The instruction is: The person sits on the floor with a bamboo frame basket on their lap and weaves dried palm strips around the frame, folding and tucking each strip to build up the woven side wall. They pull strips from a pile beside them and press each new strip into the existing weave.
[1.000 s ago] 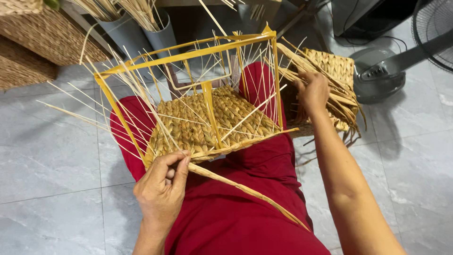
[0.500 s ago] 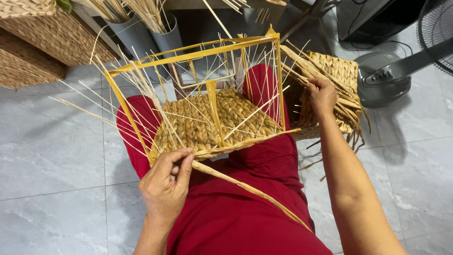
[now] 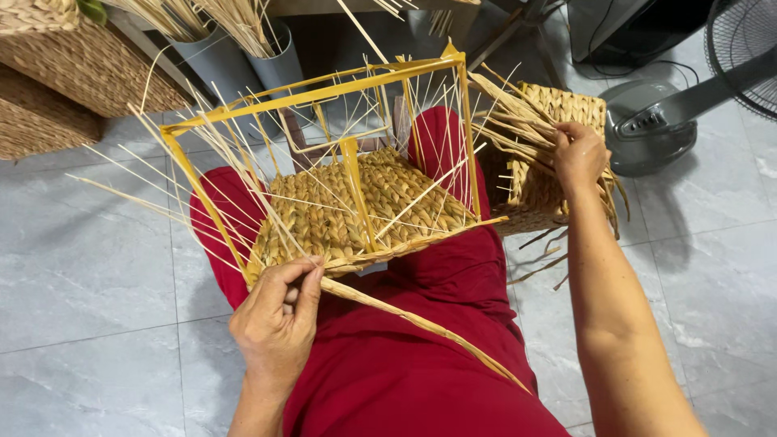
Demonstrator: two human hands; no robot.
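Grey tiled floor (image 3: pixel 89 299). Left hand (image 3: pixel 275 316) pinches flat straw strand (image 3: pixel 421 324) at half-woven basket (image 3: pixel 364 210); keep it taut. Right hand (image 3: pixel 579 154) grips loose straw bundle (image 3: pixel 518 121); draw one strand only.

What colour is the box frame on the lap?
Yellow: the box-shaped wire frame shows best in the head view.

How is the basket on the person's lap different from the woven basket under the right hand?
The lap basket is unfinished: a bare yellow frame with loose thin strands, woven only at the bottom. The side basket on the floor has fully woven walls. The left hand pinches a strand at the first; the right hand reaches into the second. Both share tan braided fibre.
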